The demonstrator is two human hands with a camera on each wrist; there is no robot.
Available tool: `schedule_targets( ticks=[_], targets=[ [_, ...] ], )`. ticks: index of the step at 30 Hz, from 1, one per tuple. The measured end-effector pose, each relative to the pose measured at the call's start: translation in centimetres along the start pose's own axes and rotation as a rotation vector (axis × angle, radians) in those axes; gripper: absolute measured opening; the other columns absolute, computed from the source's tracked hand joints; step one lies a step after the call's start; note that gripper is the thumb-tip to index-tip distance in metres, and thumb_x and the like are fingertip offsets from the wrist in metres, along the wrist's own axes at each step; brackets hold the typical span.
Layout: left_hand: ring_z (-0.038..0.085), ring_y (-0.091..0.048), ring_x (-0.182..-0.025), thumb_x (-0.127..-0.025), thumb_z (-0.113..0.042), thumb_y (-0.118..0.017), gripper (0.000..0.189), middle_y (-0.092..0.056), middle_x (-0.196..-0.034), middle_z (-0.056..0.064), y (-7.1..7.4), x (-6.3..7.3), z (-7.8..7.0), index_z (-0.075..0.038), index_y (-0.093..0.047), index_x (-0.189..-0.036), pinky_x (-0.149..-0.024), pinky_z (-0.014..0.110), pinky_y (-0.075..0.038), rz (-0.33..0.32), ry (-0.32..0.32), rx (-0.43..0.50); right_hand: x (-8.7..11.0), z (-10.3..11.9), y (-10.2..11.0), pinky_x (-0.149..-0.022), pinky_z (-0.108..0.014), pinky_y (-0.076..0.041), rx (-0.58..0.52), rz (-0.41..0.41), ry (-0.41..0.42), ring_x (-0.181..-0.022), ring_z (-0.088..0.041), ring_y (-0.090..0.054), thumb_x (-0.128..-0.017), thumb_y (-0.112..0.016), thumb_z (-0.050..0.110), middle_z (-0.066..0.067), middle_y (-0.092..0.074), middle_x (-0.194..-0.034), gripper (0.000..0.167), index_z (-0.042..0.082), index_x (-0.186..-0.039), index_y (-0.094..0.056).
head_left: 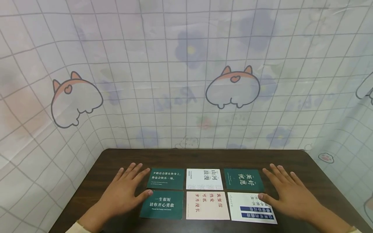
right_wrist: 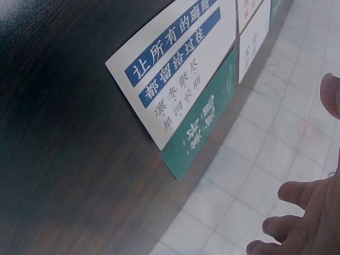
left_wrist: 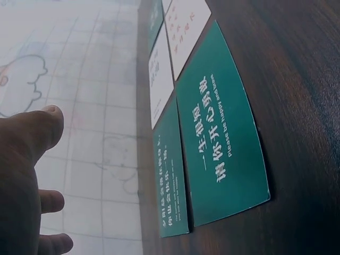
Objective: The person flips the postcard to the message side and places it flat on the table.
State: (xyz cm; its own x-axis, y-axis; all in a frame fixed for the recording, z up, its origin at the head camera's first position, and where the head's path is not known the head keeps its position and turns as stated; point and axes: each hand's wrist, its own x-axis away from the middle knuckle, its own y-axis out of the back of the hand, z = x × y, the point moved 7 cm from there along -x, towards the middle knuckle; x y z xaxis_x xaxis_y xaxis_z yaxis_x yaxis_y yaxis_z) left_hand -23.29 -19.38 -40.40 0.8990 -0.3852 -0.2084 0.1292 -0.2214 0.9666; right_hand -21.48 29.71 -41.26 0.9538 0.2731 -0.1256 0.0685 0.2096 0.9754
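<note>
Several printed cards lie flat in two rows of three. In the back row are a green card (head_left: 166, 178), a white card with dark lettering (head_left: 204, 179) and another green card (head_left: 244, 180). The front row has a green card (head_left: 162, 205), a pink card with red lettering (head_left: 207, 205) and a white card with blue bands (head_left: 247, 210). My left hand (head_left: 123, 191) is spread beside the left-hand green cards. Over by the right-hand cards my right hand (head_left: 291, 195) is spread too, its thumb overlapping the blue-banded card in the head view. Neither hand holds anything.
The cards lie on a dark brown wooden table (head_left: 116, 161) with rounded back corners. Behind it and along both sides hangs a white grid-patterned cloth (head_left: 163, 81) printed with cartoon animals and flowers.
</note>
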Motion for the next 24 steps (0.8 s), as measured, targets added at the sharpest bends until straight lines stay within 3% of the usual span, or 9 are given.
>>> schedule_targets(
  ticks=[6, 11, 19, 24],
  targets=[
    [0.039, -0.027, -0.150, -0.094, -0.075, -0.047, 0.081, -0.041, -0.159, 0.015, -0.4, -0.1, -0.3, -0.018, -0.050, -0.153, -0.116, 0.065, -0.016, -0.007, -0.001, 0.002, 0.1, 0.0, -0.4, -0.118, -0.058, 0.008, -0.004, 0.001, 0.000, -0.149, -0.050, -0.020, -0.094, -0.060, 0.065, -0.027, -0.025, -0.163, 0.091, 0.005, -0.158, -0.036],
    [0.039, -0.027, -0.150, -0.095, -0.071, -0.053, 0.079, -0.041, -0.159, 0.015, -0.9, -0.1, -0.8, -0.018, -0.050, -0.152, -0.116, 0.064, -0.017, 0.002, -0.014, 0.026, 0.2, 0.3, -0.7, -0.119, -0.057, 0.005, -0.022, -0.014, 0.022, -0.148, -0.050, -0.023, -0.093, -0.063, 0.064, -0.027, -0.028, -0.162, 0.090, 0.005, -0.156, -0.039],
    [0.039, -0.025, -0.151, -0.095, -0.068, -0.056, 0.076, -0.041, -0.158, 0.015, -1.8, -0.2, -1.2, -0.019, -0.051, -0.152, -0.117, 0.062, -0.017, 0.018, -0.039, 0.028, 0.1, 0.9, -1.4, -0.119, -0.045, 0.012, -0.021, -0.020, 0.034, -0.147, -0.050, -0.026, -0.092, -0.064, 0.064, -0.026, -0.032, -0.160, 0.091, 0.004, -0.155, -0.041],
    [0.039, -0.029, -0.149, -0.095, -0.067, -0.057, 0.074, -0.044, -0.157, 0.014, -2.0, -0.3, -1.3, -0.018, -0.052, -0.151, -0.116, 0.063, -0.020, 0.013, -0.039, 0.029, -0.1, 1.1, -1.6, -0.121, -0.054, 0.000, -0.013, -0.019, 0.033, -0.146, -0.050, -0.028, -0.091, -0.065, 0.065, -0.025, -0.034, -0.160, 0.091, 0.003, -0.154, -0.043]
  ],
)
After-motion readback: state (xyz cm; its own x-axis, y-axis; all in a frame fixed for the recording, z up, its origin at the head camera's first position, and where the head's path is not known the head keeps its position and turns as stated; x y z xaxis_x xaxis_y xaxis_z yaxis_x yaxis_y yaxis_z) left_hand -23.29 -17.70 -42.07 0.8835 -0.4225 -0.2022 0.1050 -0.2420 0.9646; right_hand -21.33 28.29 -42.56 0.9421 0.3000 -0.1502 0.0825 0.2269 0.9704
